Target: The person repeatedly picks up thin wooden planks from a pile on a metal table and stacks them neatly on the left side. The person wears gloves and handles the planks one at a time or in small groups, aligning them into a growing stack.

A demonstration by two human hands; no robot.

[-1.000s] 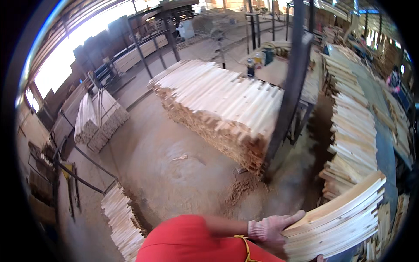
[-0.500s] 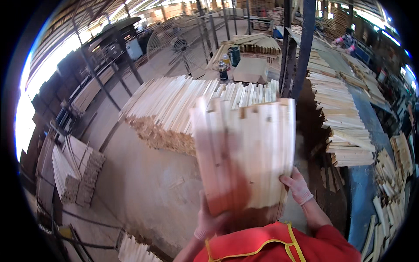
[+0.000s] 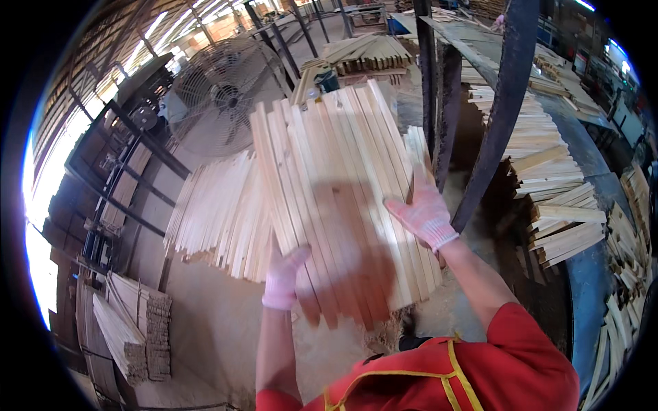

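Observation:
Between my two gloved hands is a wide bundle of pale wooden strips (image 3: 336, 185), tilted, with its strips lying side by side and their ends uneven. My left hand (image 3: 282, 274) is closed on its lower left edge, thumb on the face. Gripping the right edge is my right hand (image 3: 421, 212), thumb across the strips and fingers partly hidden. The bundle hangs over or against a large stack of similar strips (image 3: 216, 212); whether they touch I cannot tell. A shadow falls on the bundle's lower half.
Dark metal posts (image 3: 504, 116) rise just right of the bundle. A large caged fan (image 3: 223, 99) stands beyond the stack. On the right, more strips (image 3: 548, 185) lie along a blue-edged bench (image 3: 582, 274). Bundled strips (image 3: 133, 329) rest on the floor at left.
The bundle has moved forward and up, away from my body, and now covers part of the stack. Both arms are stretched further out, and the view has shifted.

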